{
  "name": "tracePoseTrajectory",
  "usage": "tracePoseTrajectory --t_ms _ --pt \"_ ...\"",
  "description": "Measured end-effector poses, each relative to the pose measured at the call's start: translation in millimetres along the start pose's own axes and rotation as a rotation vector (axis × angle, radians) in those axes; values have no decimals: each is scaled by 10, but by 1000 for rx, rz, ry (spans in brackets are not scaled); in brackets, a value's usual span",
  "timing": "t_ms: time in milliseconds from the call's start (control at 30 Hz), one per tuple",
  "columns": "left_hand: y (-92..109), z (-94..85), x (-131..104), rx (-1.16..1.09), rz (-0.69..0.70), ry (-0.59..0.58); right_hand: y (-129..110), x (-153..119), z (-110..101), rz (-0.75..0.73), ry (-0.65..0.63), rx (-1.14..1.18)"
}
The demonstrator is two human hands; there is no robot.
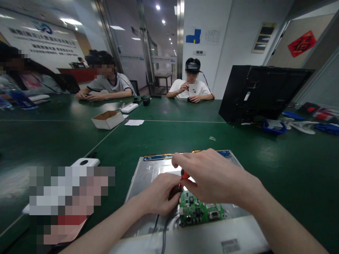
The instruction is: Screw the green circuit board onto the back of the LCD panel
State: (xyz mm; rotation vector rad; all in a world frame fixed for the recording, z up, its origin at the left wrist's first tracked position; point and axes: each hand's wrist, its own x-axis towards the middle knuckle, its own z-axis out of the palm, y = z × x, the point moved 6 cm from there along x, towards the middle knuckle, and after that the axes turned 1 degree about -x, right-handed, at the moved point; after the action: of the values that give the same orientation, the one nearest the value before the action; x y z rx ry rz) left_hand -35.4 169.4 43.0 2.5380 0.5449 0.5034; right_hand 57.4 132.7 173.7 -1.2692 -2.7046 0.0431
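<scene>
A person's two bare hands meet over a flat metal panel (136, 180). The right hand (212, 176) is closed around an orange-and-black screwdriver (184, 174), its handle showing between thumb and fingers. The left hand (160, 194) is half curled at 8 o'clock from the handle, fingertips close to the shaft; whether it grips anything cannot be told (the fingers hide the tip).

At 5 o'clock from the screwdriver lies a green circuit board (197, 210), on the panel and partly under the right hand. The risk, as I judge it: if the driver slips, perhaps from a tilted or poorly seated tip, it could scratch the board or jab the left fingers. A grey cable (164, 233), at 7 o'clock, could be tugged if the left wrist catches it.

A thin blue strip (156, 157) edges the panel at 12 o'clock. Farther out on the green table (185, 135), an open white box (108, 120) sits at 10 o'clock and a black monitor (265, 91) at 2; a co-worker (194, 84) sits opposite, at 12.
</scene>
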Motion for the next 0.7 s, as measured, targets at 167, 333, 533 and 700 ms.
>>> tracePoseTrajectory --t_ms 167,333,533,700 --pt "40 -28 12 37 46 2 23 21 -10 38 1 -28" --pt "22 -19 5 67 53 -34 30 17 -29 39 11 -35" --pt "-62 -1 -7 -3 14 -43 21 8 -31 17 -4 3" --pt "-79 -2 -1 -8 17 -39 13 26 -13 25 12 -20"
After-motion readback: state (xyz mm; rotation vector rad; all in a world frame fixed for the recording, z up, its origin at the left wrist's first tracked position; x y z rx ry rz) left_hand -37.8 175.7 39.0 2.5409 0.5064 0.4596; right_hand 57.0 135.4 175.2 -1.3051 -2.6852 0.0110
